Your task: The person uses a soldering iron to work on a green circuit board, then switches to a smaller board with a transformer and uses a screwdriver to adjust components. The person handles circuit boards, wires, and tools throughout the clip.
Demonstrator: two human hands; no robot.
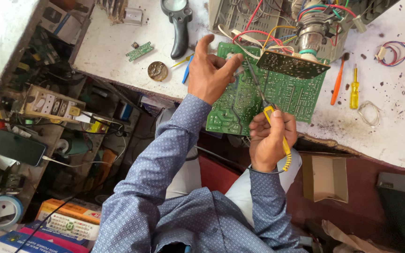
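Observation:
A large green circuit board [287, 93] lies on the white workbench [118, 47], overhanging its near edge. My right hand [270, 138] grips the yellow handle of a soldering iron [263, 100] whose dark tip reaches up toward my left fingers. My left hand [209, 70] hovers over the board's left part, thumb and forefinger pinched close at a thin piece near the iron's tip; what it pinches is too small to tell. A smaller dark board [291, 64] with coloured wires rests tilted on the green board's far edge.
A black magnifier [179, 23], a small green board [139, 51] and a round tin [157, 70] lie left of my hands. An orange screwdriver [337, 84] and a yellow one [354, 89] lie right. A cardboard box [324, 177] sits under the bench; cluttered shelves with a phone [17, 147] stand left.

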